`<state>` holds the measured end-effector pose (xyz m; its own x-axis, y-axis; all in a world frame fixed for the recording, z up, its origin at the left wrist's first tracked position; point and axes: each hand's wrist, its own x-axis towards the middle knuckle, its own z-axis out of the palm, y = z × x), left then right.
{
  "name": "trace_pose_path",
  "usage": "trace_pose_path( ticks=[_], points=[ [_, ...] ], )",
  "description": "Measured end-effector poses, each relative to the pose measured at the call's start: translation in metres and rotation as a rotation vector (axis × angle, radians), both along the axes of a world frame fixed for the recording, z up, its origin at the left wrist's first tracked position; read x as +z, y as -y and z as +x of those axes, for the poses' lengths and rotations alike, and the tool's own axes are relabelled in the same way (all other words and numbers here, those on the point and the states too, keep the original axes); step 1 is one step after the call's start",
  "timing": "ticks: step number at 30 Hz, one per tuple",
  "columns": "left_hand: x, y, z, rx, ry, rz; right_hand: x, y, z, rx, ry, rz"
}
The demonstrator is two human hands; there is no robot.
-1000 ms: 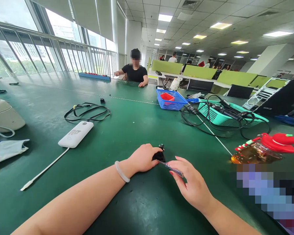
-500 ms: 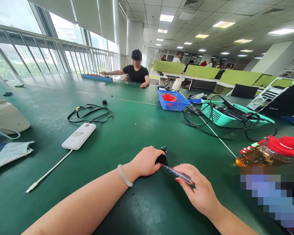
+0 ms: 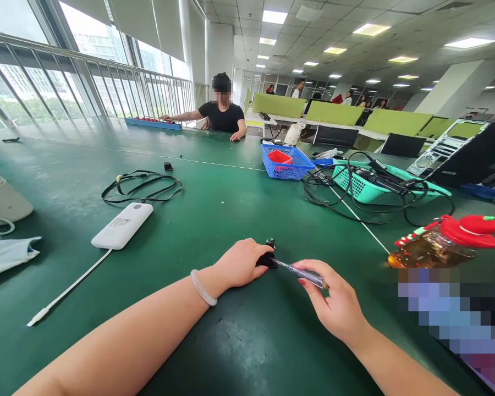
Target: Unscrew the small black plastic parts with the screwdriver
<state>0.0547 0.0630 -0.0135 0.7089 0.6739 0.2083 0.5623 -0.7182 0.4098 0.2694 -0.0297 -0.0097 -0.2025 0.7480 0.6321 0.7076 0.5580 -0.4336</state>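
Observation:
On the green table (image 3: 198,231) my left hand (image 3: 243,263) grips a small black object (image 3: 267,260), which is partly hidden under the fingers; small prongs or parts stick out at its far end. A screwdriver with a clear handle (image 3: 309,275) is held between the thumb and fingers of my right hand (image 3: 332,297). Its metal tip points left and meets the black object near its right side. A pale bangle (image 3: 203,287) circles my left wrist.
A white power bank (image 3: 122,224) with cables lies left. Beyond are a blue basket (image 3: 286,169), a teal basket (image 3: 363,190) with black cables and a computer case (image 3: 470,151). A red-lidded jar (image 3: 447,242) stands right. A person (image 3: 223,115) sits across the table.
The view has shifted, so most things appear slightly higher and farther left. The screwdriver tip has moved up along the black object and its shaft lies flatter. Both hands keep their hold.

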Motion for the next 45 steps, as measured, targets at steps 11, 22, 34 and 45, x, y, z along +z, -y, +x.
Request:
trace_pose_path(
  ticks=[11, 22, 34, 45],
  points=[
    [-0.001, 0.001, 0.001, -0.016, 0.051, 0.040, -0.001, -0.007, 0.006, -0.010, -0.113, -0.134],
    [0.002, 0.002, -0.001, 0.014, 0.190, 0.086, 0.003, -0.004, 0.004, 0.035, -0.136, -0.054],
    [-0.006, -0.007, 0.000, 0.425, -0.040, 0.171, 0.038, 0.036, -0.012, 0.316, 0.168, 0.247],
    [-0.001, -0.005, 0.006, 0.467, -0.169, 0.146, 0.058, 0.091, -0.027, 0.140, 0.158, 0.181]
  ],
)
